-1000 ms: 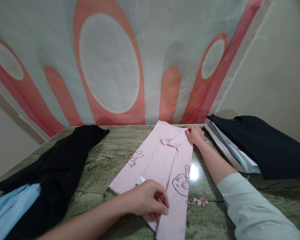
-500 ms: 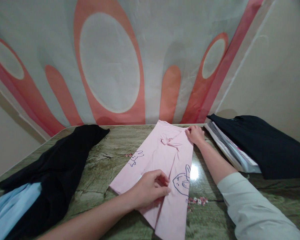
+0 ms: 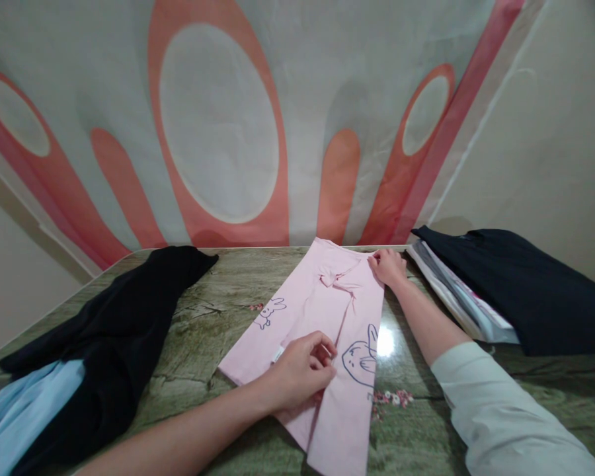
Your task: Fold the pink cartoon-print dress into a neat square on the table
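A pink garment [image 3: 322, 311] with dark rabbit drawings lies lengthwise on the wood-patterned table [image 3: 213, 311]. My left hand [image 3: 300, 373] pinches a fold of the pink cloth near its middle, fingers curled together. My right hand [image 3: 387, 266] rests at the far right edge of the garment near a small bow, its fingers closed on the cloth's edge. The near end of the garment hangs toward me.
A black garment [image 3: 123, 317] lies over light blue cloth [image 3: 24, 413] at the left. At the right a dark garment [image 3: 515, 284] tops a stack of folded clothes [image 3: 459, 297]. A grey and coral patterned sheet [image 3: 228, 119] hangs behind the table.
My left hand has moved away from me along the pink garment, carrying the pinched fold with it. The right hand has stayed in place.
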### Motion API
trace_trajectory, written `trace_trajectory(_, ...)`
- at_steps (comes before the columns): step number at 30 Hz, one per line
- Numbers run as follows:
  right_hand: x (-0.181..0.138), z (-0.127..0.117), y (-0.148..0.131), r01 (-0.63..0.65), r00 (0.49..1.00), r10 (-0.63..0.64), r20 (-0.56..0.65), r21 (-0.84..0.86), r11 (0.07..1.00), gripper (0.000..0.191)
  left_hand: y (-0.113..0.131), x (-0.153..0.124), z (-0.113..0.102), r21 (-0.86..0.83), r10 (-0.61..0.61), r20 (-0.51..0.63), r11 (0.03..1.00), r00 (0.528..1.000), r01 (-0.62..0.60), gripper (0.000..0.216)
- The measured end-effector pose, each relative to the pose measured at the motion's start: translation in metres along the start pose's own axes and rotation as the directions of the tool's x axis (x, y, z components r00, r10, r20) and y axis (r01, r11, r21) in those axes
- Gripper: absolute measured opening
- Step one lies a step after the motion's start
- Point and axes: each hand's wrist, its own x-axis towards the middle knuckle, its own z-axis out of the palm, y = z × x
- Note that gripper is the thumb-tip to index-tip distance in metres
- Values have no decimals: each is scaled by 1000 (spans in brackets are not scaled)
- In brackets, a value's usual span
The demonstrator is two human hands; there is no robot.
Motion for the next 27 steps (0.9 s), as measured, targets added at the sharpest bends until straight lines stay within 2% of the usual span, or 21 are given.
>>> trace_trajectory(6, 0, -1, -1, 3, 1000, -3, -11, 17, 1000, 31, 10, -5, -3, 230, 58, 33, 971, 998, -64, 26)
trace_trajectory(9, 1, 1, 0, -10, 1000, 10, -14, 39, 999, 31, 13, -8, -6, 272, -4, 125, 962, 992, -30, 31)
trace_trajectory(12, 5, 4, 5, -30, 999, 34, -19, 158, 987, 30, 19, -9, -12, 380, 33, 172, 920, 984, -97, 29)
trace_trajectory(15, 11, 8, 16, -44, 997, 60, -50, 278, 960, 35, 28, 1, -16, 521, 146, 157, 828, 977, -207, 26)
trace_trajectory(17, 13, 9, 25, -44, 995, 70, -75, 301, 953, 38, 34, 14, -16, 591, 227, 143, 761, 963, -267, 26)
trace_trajectory(21, 14, 10, 34, -17, 994, 49, -94, 313, 949, 35, 37, 47, -9, 694, 387, 186, 599, 903, -400, 30)
trace_trajectory(24, 14, 8, 33, 17, 996, 11, -93, 290, 957, 32, 25, 65, 0, 773, 412, 249, 460, 876, -436, 43)
trace_trajectory(27, 13, 6, 32, 28, 998, -12, -67, 239, 970, 26, 9, 73, 6, 827, 373, 260, 390, 891, -405, 55)
